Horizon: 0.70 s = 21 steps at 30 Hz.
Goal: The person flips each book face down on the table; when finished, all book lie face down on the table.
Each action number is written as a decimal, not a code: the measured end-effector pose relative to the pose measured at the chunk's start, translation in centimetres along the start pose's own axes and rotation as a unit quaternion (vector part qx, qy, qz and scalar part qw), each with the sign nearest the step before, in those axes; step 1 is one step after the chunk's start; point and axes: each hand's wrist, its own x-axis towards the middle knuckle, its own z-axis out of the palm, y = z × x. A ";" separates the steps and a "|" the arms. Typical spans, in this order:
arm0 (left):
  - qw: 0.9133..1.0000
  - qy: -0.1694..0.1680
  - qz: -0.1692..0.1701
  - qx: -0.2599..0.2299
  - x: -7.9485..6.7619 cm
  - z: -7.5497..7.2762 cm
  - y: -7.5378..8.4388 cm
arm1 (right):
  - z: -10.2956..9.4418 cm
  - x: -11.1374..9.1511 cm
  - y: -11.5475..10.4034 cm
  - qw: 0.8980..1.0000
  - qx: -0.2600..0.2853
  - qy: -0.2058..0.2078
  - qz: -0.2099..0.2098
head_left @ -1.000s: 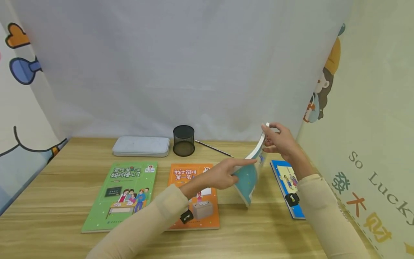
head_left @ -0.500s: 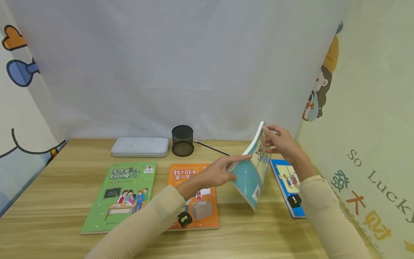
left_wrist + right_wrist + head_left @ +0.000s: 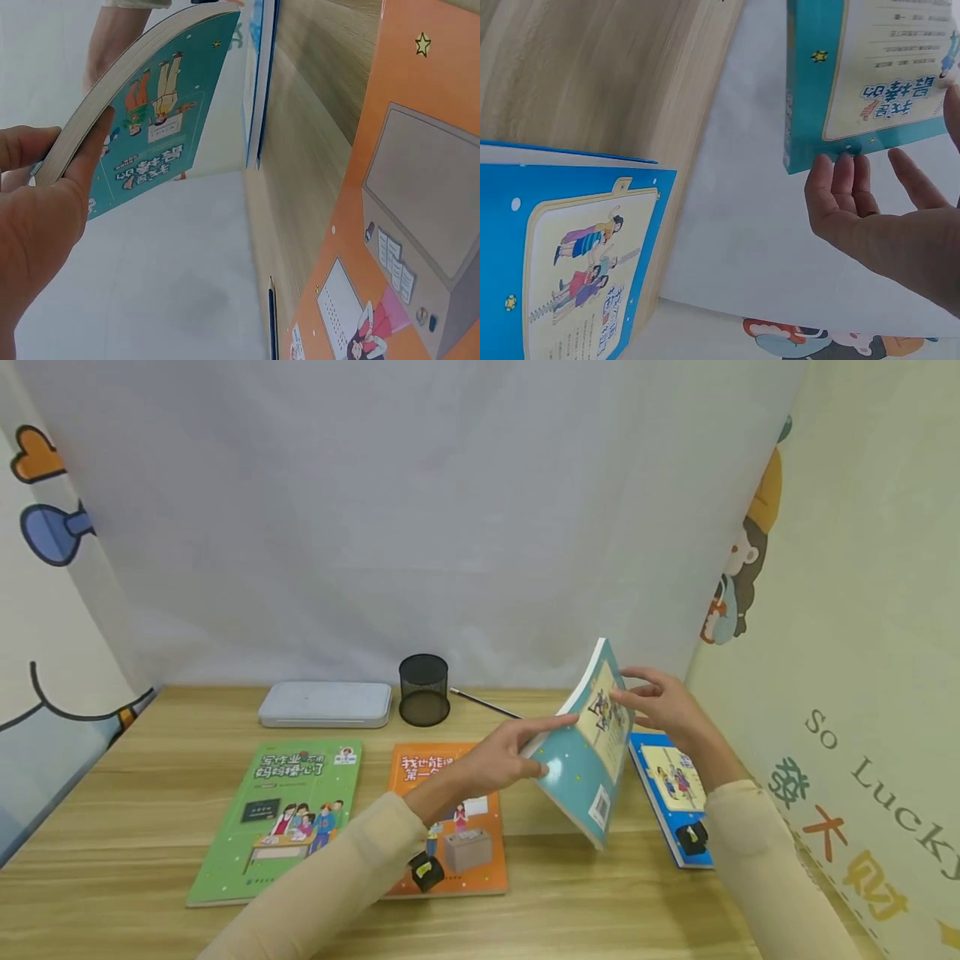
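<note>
My left hand [image 3: 491, 764] grips the long edge of a teal book [image 3: 585, 760], thumb on one cover and fingers on the other, as the left wrist view shows. The book is closed, tilted and raised off the table, its back cover with a barcode turned toward the head camera. At its right edge is my right hand [image 3: 667, 706]. In the right wrist view its fingers [image 3: 842, 184] are loosely extended by the book's edge, and the thumb lies against or close to the cover; firm contact cannot be made out.
On the wooden table [image 3: 570, 910] lie a green book [image 3: 300, 810], an orange book [image 3: 480, 818] partly under my left arm, and a blue book [image 3: 660, 802] by the right wall. Behind them are a grey case [image 3: 326, 703], a black mesh pen holder [image 3: 424, 689] and a pencil [image 3: 483, 702].
The teal book has turned so its back cover shows more fully, its top edge shifting left. My right hand's fingers have loosened from its upper edge and moved slightly down and right.
</note>
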 end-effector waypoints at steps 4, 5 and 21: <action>1.000 -0.005 0.008 -0.012 -0.1 -0.2 -0.1 | -0.1 0.0 0.8 1.000 0.007 -0.002 0.007; 1.000 -0.005 0.009 -0.012 -0.1 -0.3 -0.1 | -0.1 -0.1 1.0 1.000 0.008 -0.003 0.008; 0.998 -0.008 0.031 -0.045 -0.6 -0.6 0.0 | 0.5 0.0 4.1 0.994 0.103 -0.045 0.014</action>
